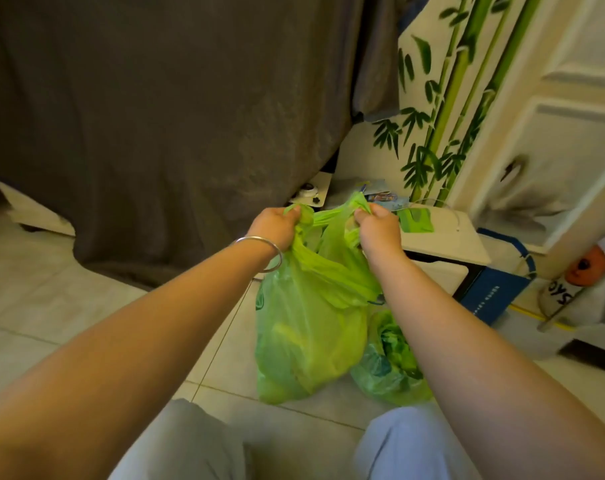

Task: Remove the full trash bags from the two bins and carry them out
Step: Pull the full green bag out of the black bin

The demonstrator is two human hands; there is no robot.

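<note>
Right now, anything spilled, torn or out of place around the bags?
No spill or tear shows. Both hands, left hand and right hand, grip the handles of the light green bag. A second green bag sits on the floor tiles beside it. Papers lie loose on the white stool behind.

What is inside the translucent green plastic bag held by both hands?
Through the translucent green plastic bag only blurred yellow-green shapes show; the contents cannot be identified. The left hand and right hand grip its handles.
</note>
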